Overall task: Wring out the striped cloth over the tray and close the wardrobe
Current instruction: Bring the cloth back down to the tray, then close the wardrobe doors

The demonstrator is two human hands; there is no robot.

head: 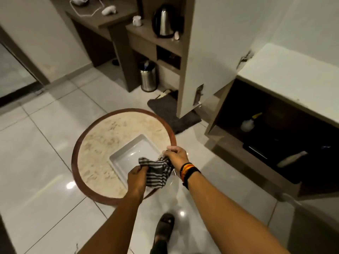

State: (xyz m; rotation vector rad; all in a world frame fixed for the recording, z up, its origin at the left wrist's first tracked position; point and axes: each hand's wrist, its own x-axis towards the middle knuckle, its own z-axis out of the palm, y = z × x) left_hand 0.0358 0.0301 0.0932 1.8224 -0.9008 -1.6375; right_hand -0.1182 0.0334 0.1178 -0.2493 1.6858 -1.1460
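Note:
The striped cloth (157, 172), grey with dark stripes, hangs bunched between both hands over the near right corner of the white square tray (128, 154). My left hand (137, 177) grips its left end. My right hand (176, 156) grips its right end, with bands on the wrist. The tray sits on a round marble-topped table (102, 143) with a brown rim. The wardrobe door (218, 52), white, stands open at the upper right, and the dark lower compartment (275, 136) is exposed.
A spray bottle (248, 122) stands inside the open compartment. A grey mat (168, 114) lies under the door's lower edge. A steel bin (148, 77), a kettle (163, 21) on a shelf and a desk (102, 17) stand behind. My sandalled foot (164, 229) is on glossy tiles.

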